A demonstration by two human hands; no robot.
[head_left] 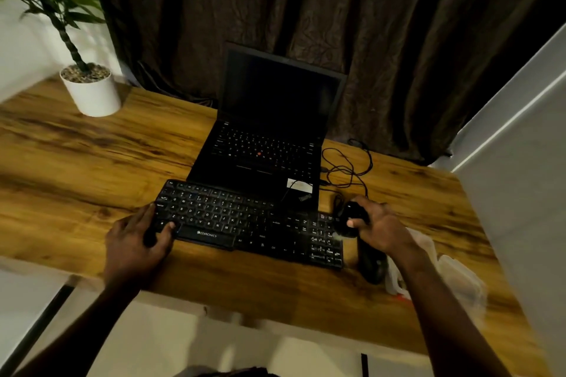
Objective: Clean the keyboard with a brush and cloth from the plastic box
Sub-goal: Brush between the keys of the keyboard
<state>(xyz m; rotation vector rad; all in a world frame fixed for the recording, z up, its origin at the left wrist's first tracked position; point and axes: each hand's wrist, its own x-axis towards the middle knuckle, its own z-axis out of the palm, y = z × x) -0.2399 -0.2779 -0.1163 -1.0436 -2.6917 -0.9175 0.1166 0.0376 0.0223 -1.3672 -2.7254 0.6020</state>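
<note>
Nearest, two bare forearms reach in over the front edge of the wood-grain bench [76,162]. The left hand [137,239] closes its grip on the left end of the flat black keyboard [245,223], thumb lying on the bottom row of keys, fingers curled round the edge. The right hand [379,226] is cupped over a small black mouse [349,217] at the keyboard's right end, thumb pressed to its side, fingers draped loosely over the top. Just under that wrist lies a dark, elongated object [372,263], too blurred to tell what it is, and beside it, toward the bench's right edge, sits the clear plastic box [453,275], partly hidden by the forearm; its contents cannot be made out. The keyboard lies slantwise across the middle of the bench, its far edge touching an open black laptop [269,138] with a dark screen. A thin black cable [346,168] loops on the bench right of the laptop. At the far left corner stands a white round pot holding a green leafy plant [88,89], and a brown curtain [337,9] hangs behind.
</note>
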